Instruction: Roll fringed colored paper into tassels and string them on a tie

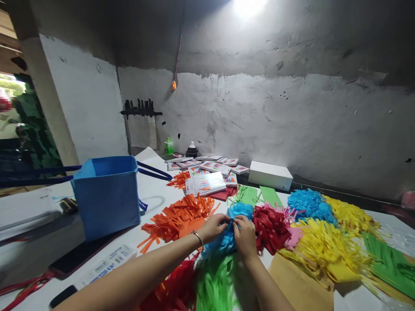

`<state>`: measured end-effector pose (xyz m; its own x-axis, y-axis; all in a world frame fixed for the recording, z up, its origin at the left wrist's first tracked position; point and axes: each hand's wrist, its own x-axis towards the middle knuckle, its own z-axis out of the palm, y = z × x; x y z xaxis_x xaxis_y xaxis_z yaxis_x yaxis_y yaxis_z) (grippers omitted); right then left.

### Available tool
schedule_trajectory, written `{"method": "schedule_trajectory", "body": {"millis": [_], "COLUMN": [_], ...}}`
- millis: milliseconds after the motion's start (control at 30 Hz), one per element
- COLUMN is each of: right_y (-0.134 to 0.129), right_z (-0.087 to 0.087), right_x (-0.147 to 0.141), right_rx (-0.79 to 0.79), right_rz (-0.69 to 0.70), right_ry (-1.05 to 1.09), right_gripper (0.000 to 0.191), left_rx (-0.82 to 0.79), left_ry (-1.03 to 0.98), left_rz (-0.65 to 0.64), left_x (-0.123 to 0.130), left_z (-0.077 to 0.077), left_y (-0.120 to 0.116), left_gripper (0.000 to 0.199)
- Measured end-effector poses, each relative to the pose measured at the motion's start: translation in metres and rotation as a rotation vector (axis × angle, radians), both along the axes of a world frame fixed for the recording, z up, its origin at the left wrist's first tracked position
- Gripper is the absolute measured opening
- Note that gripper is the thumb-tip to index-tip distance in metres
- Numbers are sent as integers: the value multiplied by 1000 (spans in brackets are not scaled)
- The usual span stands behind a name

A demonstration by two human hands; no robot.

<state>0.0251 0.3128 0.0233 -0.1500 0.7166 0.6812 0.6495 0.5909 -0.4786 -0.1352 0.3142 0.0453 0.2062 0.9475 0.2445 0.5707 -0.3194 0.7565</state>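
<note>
Head view: nearest the wearer, below the two hands, green fringed paper [215,283] and bright red fringed paper [171,285] are spread on the white tabletop [346,300]. To the left of these, under the left forearm, a white printed packet [112,261] is partly covered. Just above the green strips, blue fringed paper [223,242] is placed directly beneath both hands. Its upper part is pinched between the fingertips of the left hand [212,228] and the right hand [245,235], which are brought close together; the exact bit being gripped is too small to be made out. A bracelet [196,238] is worn on the left wrist. Beside the left hand, orange fringed paper [184,216] is heaped, and farther left a blue bag [108,198] is stood upright. Just right of the right hand, dark red fringed paper [269,226] is bunched, followed by pink paper [294,236] and yellow fringed paper [327,250], by which a brown paper sheet [300,280] is partly overlapped. Beyond the hands, printed flat boxes [209,183] are piled loosely; to their right a plain white box [270,175] is set near the grey wall [292,121].
</note>
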Motion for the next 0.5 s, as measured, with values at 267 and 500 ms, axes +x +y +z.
{"method": "schedule_trajectory", "body": {"millis": [267,500], "right_y": [2,11], "right_z": [8,15], "right_x": [5,14], "right_rx": [-20,-37], "right_rz": [34,210], "right_ry": [83,28], "right_gripper": [20,17], "left_rx": [61,130], "left_ry": [53,199], "left_rz": [46,21], "left_x": [5,-2], "left_z": [5,13], "left_y": [-2,0], "left_gripper": [23,21]}}
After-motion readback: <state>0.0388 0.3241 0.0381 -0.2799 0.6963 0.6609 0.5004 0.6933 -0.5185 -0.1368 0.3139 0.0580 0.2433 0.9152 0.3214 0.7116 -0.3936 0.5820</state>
